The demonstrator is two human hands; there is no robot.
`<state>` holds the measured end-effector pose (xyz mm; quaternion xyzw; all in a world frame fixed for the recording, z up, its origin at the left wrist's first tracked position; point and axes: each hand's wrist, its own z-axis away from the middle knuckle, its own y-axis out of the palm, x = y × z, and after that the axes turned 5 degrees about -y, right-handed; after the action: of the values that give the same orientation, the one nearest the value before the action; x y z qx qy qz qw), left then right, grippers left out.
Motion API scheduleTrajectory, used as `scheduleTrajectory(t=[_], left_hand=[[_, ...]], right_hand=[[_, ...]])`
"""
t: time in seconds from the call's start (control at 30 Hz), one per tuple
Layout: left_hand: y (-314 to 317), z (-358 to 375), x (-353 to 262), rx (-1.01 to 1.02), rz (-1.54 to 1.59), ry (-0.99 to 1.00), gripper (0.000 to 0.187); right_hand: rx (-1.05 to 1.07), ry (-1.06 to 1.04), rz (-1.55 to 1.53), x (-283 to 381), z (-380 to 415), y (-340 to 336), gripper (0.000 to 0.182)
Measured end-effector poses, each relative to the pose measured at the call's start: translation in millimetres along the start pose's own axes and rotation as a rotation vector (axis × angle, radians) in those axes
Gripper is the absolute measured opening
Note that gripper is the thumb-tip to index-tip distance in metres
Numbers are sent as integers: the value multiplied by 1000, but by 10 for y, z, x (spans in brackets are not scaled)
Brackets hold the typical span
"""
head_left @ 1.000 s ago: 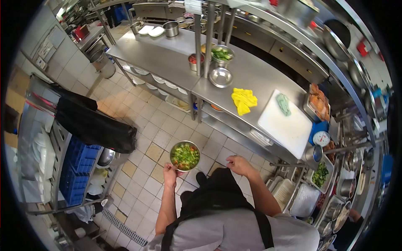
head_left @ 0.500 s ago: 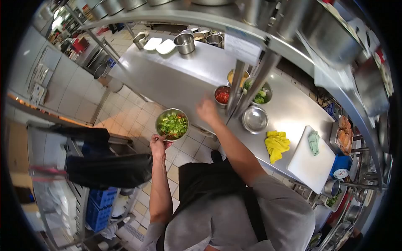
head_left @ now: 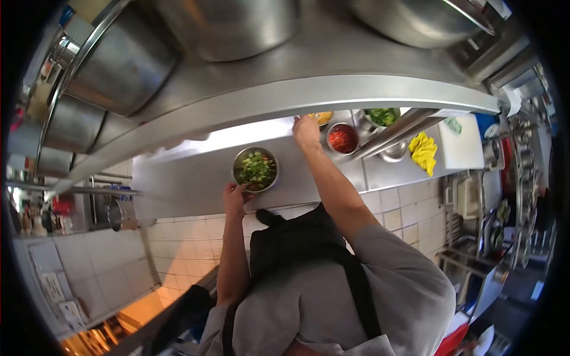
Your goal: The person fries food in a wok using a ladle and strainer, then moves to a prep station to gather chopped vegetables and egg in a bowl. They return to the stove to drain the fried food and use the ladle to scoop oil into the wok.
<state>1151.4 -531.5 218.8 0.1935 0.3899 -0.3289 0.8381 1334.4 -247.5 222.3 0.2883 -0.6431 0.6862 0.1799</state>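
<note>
My left hand [head_left: 235,197] grips the near left rim of a steel bowl [head_left: 234,169] holding chopped green vegetables [head_left: 255,170] with some red bits. The bowl is over the steel counter. My right hand [head_left: 307,132] is at the left side of a bowl of yellow food [head_left: 322,117], fingers curled at its rim; I cannot tell what lies between them. Just right of that hand sits a small steel bowl of chopped red pieces [head_left: 342,138]. Beyond it stands a bowl of green leaves [head_left: 380,116].
A steel shelf [head_left: 285,94] with large pots [head_left: 225,26] hangs over the counter's far side. Slanted steel posts [head_left: 398,132] cross near the bowls. Further right are an empty steel bowl [head_left: 393,152], a yellow cloth [head_left: 423,153] and a white cutting board [head_left: 463,145] bearing a green cloth.
My view has turned and come nearer the shelf. My left hand has brought the bowl of vegetables from over the floor to over the counter. My right hand has reached the yellow food bowl.
</note>
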Motion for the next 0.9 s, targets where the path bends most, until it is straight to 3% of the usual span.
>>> scheduleTrajectory(t=[0.07,0.1,0.2,0.3,0.4,0.43,0.53,0.6,0.63,0.73,0.83,0.9], left_hand=[[-260,-265,-155,127,-104,4,21],[-395,-342,-148,192,-149,-4,21],[-548,-432,-384,364,-275,-31,26],[-668,-431,-515,388,-436,-100,30],[-643,-741,-511,29,-1125,504,38],[-515,-708,-614,-7,-1066,685,40],[207,-691,-897,216,-1002,765,33],[765,-1042,-768,251,-954,902,32],[982,-1199,-756,296,-1046,855,28],[1362,-1413,-825,505,-948,190,23],[1452,-1389,-883,561,-838,105,13],[1429,-1187,-1039,591,-794,35,14]], right_hand=[[5,44,8,100,378,2,34],[-77,-45,44,-75,488,209,28],[-68,-156,11,-38,962,3,20],[-40,-144,37,-91,1286,-112,21],[-113,-139,78,-16,1282,-208,23],[-124,-128,90,103,1324,-218,24],[180,142,229,612,1228,-275,28],[283,156,307,668,1013,-222,30],[341,166,344,688,969,-169,31],[323,173,339,657,873,-13,30],[85,210,291,534,840,55,32],[95,196,260,405,801,-69,30]])
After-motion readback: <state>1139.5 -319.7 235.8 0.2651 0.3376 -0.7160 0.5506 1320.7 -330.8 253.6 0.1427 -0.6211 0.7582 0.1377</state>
